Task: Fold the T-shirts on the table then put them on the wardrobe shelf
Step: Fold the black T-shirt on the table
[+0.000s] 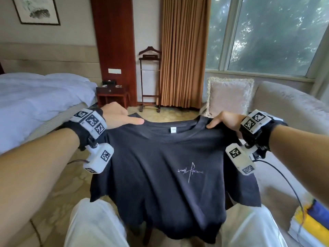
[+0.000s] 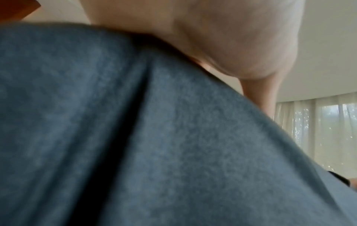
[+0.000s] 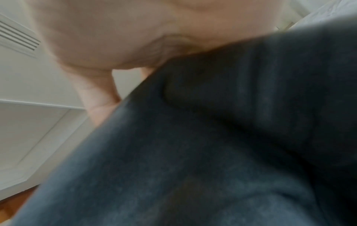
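Bed: a bed with white quilted bedding (image 1: 35,97) lies at the far left, behind the left forearm.
Left hand: the left hand (image 1: 117,114) grips the left shoulder of the shirt, thumb laid flat along the top edge toward the collar and the other fingers hidden behind the cloth; in the left wrist view the palm (image 2: 222,38) sits right above bunched fabric.
Nightstand: a small dark red wooden nightstand (image 1: 112,96) stands beyond the left hand, beside the bed.
Valet stand: a dark wooden valet stand with a hanger top (image 1: 149,77) is upright in front of the tan pleated curtain (image 1: 183,50).
T-shirt: the dark navy short-sleeved T-shirt with a thin white scribble print on the chest (image 1: 160,166) hangs spread between both hands, held up in the air over the person's white-trousered legs (image 1: 92,225); its white neck label faces the camera and its hem drapes down between the knees.
Cushion: a pale fringed square cushion (image 1: 229,97) leans on the light grey upholstered sofa (image 1: 288,107).
Right hand: the right hand (image 1: 225,120) pinches the right shoulder of the shirt, fingers curled over the top edge; the right wrist view shows the palm (image 3: 115,33) pressed against dark cloth.
Stack: a folded pile of white, yellow and blue fabric (image 1: 313,221) rests at the lower right.
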Motion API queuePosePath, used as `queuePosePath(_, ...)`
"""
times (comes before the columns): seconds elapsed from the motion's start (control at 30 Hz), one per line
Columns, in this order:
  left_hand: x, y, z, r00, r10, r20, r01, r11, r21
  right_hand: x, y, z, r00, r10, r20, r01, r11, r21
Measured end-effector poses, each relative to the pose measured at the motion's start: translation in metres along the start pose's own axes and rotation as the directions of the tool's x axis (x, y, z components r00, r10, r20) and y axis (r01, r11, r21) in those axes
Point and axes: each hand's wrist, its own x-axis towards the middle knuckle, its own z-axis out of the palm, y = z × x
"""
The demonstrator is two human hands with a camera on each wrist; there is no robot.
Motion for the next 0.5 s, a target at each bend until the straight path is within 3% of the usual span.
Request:
queuePosePath(0.13, 0.012, -0.009, 0.005, 0.991, -0.019, 0.130, 0.032, 0.994, -0.102, 0.023, 0.000, 0.009, 0.983, -0.029, -0.182, 0.022, 0.999, -0.045)
queuePosePath(0.23, 0.030, -0.017, 0.019, 0.984, -0.016, 0.176, 0.035, 0.994, -0.108, 0.044, 0.007, 0.017, 0.970, -0.016, -0.241, 0.015, 1.000, -0.007)
queuePosePath(0.4, 0.079, -0.045, 0.048, 0.979, -0.075, 0.190, 0.086, 0.995, -0.051, 0.092, 0.021, 0.035, 0.951, -0.010, -0.310, 0.006, 1.000, -0.012)
queuePosePath(0.5, 0.111, -0.064, 0.076, 0.983, -0.160, 0.086, 0.166, 0.984, -0.063, 0.123, 0.031, 0.044, 0.955, -0.017, -0.295, -0.022, 0.991, -0.130)
